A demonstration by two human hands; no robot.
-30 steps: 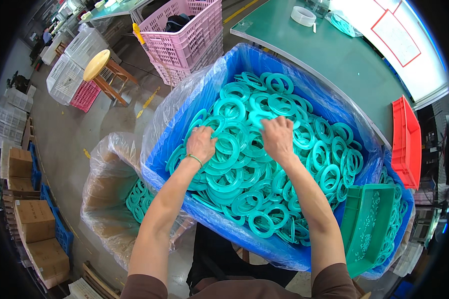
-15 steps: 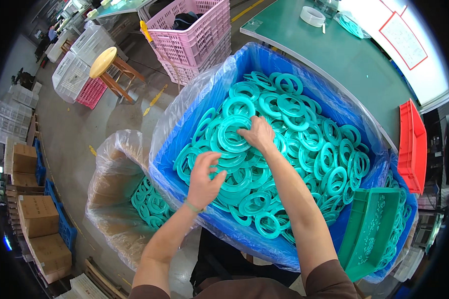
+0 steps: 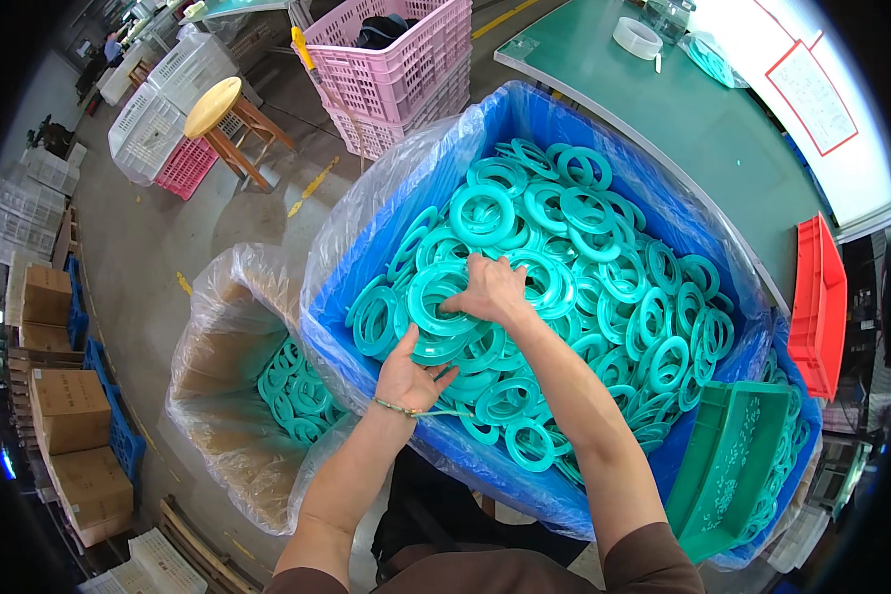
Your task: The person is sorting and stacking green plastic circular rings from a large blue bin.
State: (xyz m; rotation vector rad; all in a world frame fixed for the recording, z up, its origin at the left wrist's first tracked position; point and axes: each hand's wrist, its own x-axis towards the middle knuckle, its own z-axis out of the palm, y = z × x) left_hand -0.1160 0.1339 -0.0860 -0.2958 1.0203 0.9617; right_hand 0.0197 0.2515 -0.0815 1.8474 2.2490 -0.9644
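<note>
A large blue bin (image 3: 342, 287), lined with clear plastic, holds a heap of teal plastic rings (image 3: 653, 312). My right hand (image 3: 493, 292) grips a teal ring (image 3: 418, 289) at the heap's near left part, its thumb inside the ring's hole and its fingers over the rim. Whether more rings are stacked in that grip I cannot tell. My left hand (image 3: 408, 378) lies just nearer to me, palm up with the fingers apart. Its fingertips come close to the ring's near edge; contact is unclear.
To the left stands a plastic-lined carton (image 3: 218, 366) with more teal rings (image 3: 297, 396). A green tray (image 3: 733, 465) with small pale bits rests at the bin's right corner. Beyond are a green table (image 3: 683, 129), a red bin (image 3: 817, 307), pink crates (image 3: 396, 69) and a wooden stool (image 3: 215, 107).
My right hand has drawn a ring toward me and slightly left. My left hand has dropped a little nearer and turned palm up below the ring.
</note>
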